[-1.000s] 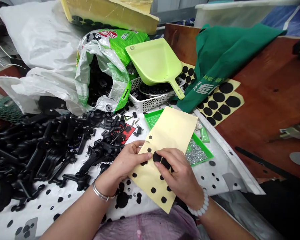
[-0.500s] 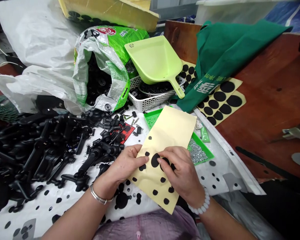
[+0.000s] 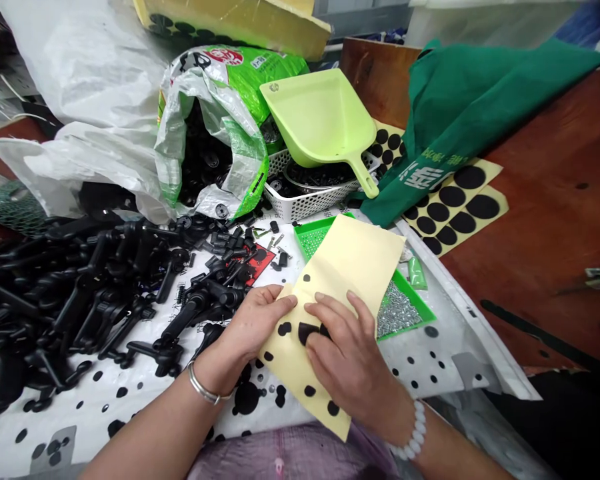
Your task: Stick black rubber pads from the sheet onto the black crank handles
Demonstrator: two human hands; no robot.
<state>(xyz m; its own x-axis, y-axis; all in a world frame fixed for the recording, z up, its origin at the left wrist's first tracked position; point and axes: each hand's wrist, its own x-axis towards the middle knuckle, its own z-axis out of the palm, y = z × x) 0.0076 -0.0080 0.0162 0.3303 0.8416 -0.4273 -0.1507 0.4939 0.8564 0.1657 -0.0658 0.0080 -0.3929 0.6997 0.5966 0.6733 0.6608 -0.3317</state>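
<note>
My left hand point(image 3: 260, 320) pinches the left edge of a cream backing sheet point(image 3: 360, 247), thumb on top. The sheet lies slanted over the table, with several small black dots and larger black round stickers on it. My right hand point(image 3: 347, 353) is over the sheet's middle, thumb bent against a large black round sticker point(image 3: 308, 331) whose edge looks raised. Its other fingers rest spread on the paper and partly hide the neighbouring stickers. Under the sheet's far end is a green tray point(image 3: 425, 317) holding small metal screws.
Black plastic arm-like parts point(image 3: 100, 287) are heaped at left. Behind stand an open green-and-white bag point(image 3: 255, 87), a white basket point(image 3: 300, 210) with a light green dustpan point(image 3: 325, 120) on it, and a green cloth bag point(image 3: 460, 127). More sticker sheets point(image 3: 445, 213) lie at right.
My right hand's fingers have spread out onto the sheet, and its thumb has shifted at the large sticker, whose edge now looks lifted. My left hand still holds the sheet; the view shifted slightly.
</note>
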